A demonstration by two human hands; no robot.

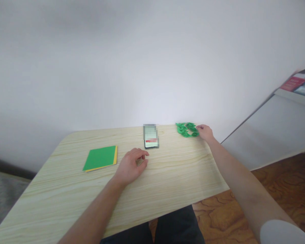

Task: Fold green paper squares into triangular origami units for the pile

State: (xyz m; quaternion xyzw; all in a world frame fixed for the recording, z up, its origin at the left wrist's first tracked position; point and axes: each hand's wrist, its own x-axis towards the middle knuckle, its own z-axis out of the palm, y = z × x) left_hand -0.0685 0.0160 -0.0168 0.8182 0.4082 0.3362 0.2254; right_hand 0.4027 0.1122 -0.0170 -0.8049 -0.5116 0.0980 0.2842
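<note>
My right hand point(205, 132) reaches to the far right corner of the table and touches a pile of small folded green paper pieces point(186, 129); whether it grips one I cannot tell. My left hand point(132, 165) rests on the wooden tabletop point(173, 176) with its fingers loosely curled and nothing in it. A phone point(150, 136) lies just beyond the left hand, screen up. Left of that hand lies a stack of square paper sheets point(100, 158), green on top with yellow underneath.
A white wall stands right behind the table. To the right a low grey shelf point(282, 125) carries books point(298, 83). Wood-pattern floor shows beyond the table's right edge; my dark-trousered legs are below the near edge.
</note>
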